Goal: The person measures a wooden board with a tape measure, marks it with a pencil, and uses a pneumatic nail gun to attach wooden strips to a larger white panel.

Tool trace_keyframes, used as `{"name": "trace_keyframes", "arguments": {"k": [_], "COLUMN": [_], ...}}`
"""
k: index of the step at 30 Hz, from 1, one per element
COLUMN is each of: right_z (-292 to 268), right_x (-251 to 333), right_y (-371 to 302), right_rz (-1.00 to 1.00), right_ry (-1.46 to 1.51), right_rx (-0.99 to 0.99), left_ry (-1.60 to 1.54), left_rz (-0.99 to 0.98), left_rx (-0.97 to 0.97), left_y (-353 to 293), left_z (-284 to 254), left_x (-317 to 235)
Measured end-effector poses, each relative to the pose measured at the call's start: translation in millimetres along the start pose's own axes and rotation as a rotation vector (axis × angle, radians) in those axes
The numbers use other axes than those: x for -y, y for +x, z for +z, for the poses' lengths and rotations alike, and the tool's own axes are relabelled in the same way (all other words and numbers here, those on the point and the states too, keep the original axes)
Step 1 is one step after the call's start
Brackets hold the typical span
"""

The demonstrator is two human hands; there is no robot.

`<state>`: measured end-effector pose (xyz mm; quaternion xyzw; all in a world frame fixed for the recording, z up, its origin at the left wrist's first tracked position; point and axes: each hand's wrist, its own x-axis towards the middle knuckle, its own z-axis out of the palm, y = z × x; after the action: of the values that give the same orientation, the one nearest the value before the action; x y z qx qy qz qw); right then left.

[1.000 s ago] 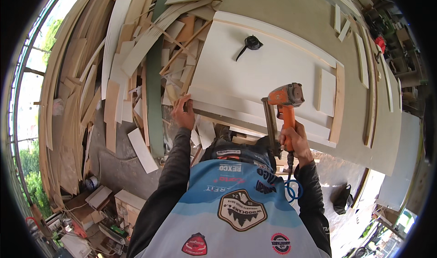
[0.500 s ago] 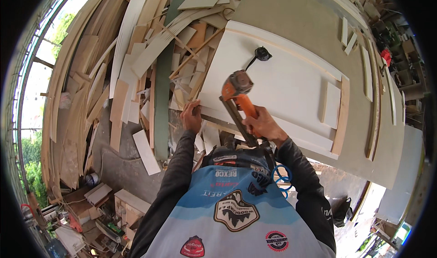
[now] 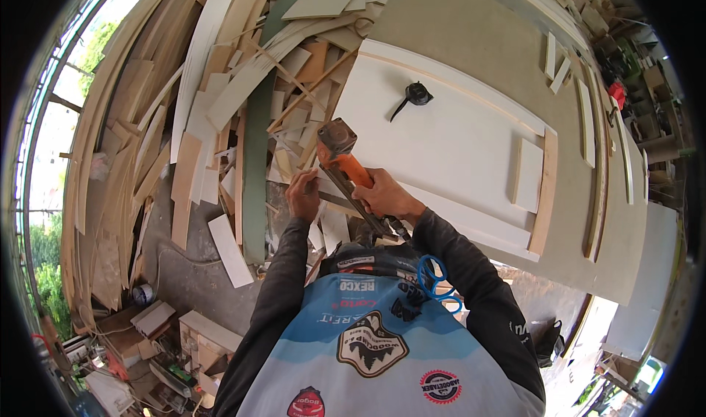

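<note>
My right hand (image 3: 388, 195) is wrapped round the orange grip of an air nail gun (image 3: 354, 173). Its dark head is over the near left corner of a white panel (image 3: 441, 123), and its long magazine slants back toward my body. Close beside the head, my left hand (image 3: 302, 194) has its fingers bent together at that corner, seemingly pinching the panel's edge; the fingertips are partly hidden. A coiled blue air hose (image 3: 432, 273) hangs by my right forearm. Pale wooden strips edge the panel, one (image 3: 545, 193) along its right end.
On the panel lie a small black rounded object with a strap (image 3: 418, 93) and a short white block (image 3: 527, 174). The panel rests on a larger greenish-brown board (image 3: 456, 31) bearing several narrow strips. Offcuts (image 3: 294, 86) and long planks (image 3: 121, 159) are heaped at left.
The nail gun and my right hand have moved left, bringing the gun's head to the panel's left corner beside my left hand. My left hand has shifted slightly left and nearer to me.
</note>
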<state>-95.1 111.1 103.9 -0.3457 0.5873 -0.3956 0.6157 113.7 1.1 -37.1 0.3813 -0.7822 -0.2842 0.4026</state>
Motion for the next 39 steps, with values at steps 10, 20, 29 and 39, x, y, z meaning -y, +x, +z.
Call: {"name": "trace_keyframes", "arguments": {"k": [10, 20, 29, 39], "right_z": [-1.6, -63.3, -54.6, -48.7], "right_x": [4.6, -46.0, -64.6, -52.6], "right_y": [-7.3, -105.1, -136.2, -139.6], "right_rz": [-0.023, 0.059, 0.008, -0.004], "right_ry": [-0.111, -0.027, 0.181, 0.139], "right_rx": [-0.017, -0.211, -0.294, -0.311], "left_ry": [-0.002, 0.294, 0.137, 0.098], "left_rz": [-0.003, 0.089, 0.378, 0.379], "left_rx": [0.013, 0.103, 0.528, 0.547], "left_y": [-0.2, -5.8, 12.4, 2.3], "left_z": [2.0, 3.2, 42.4, 66.1], "left_x": [5.6, -15.3, -83.9, -73.8]}}
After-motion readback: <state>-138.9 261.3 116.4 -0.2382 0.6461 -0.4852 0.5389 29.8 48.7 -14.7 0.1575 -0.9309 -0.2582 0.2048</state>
